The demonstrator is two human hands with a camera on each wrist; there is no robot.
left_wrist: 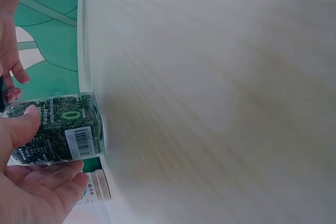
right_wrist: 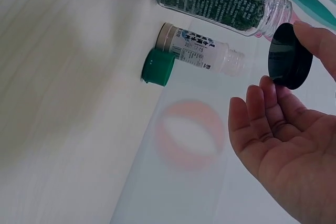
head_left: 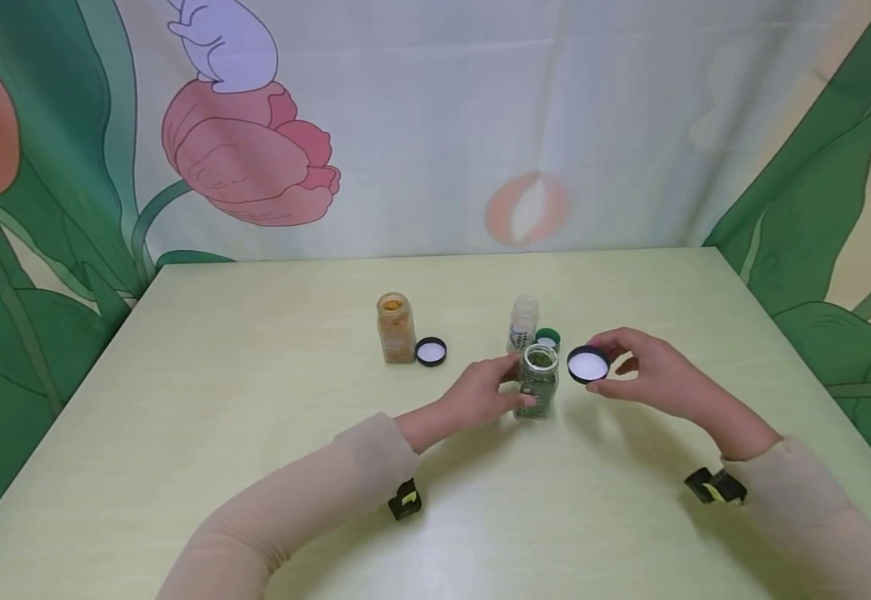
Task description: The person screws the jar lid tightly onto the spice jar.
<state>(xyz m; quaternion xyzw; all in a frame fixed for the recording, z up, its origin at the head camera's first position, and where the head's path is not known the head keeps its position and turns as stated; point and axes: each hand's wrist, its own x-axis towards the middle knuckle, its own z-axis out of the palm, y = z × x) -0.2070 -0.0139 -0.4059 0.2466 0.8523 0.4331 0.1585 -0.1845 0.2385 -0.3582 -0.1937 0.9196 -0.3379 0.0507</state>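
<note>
My left hand (head_left: 480,390) grips a square glass jar (head_left: 538,387) of dried green parsley, thumb on one side and fingers on the other. The jar is upright with its mouth uncovered; its label and barcode show in the left wrist view. Just to the right, my right hand (head_left: 656,377) pinches a round black lid (head_left: 588,365) by its edge, apart from the jar. The lid's white inside faces the head camera. In the right wrist view, the lid (right_wrist: 290,56) is between thumb and fingertips, beside the jar's glass neck.
Behind the parsley jar stands a small clear bottle (head_left: 523,323) without a cap, with a green cap (head_left: 548,337) beside it. Farther left is an open jar of orange-brown spice (head_left: 396,332), a black lid (head_left: 431,352) lying next to it. A printed curtain (head_left: 420,133) hangs behind the table (head_left: 217,400).
</note>
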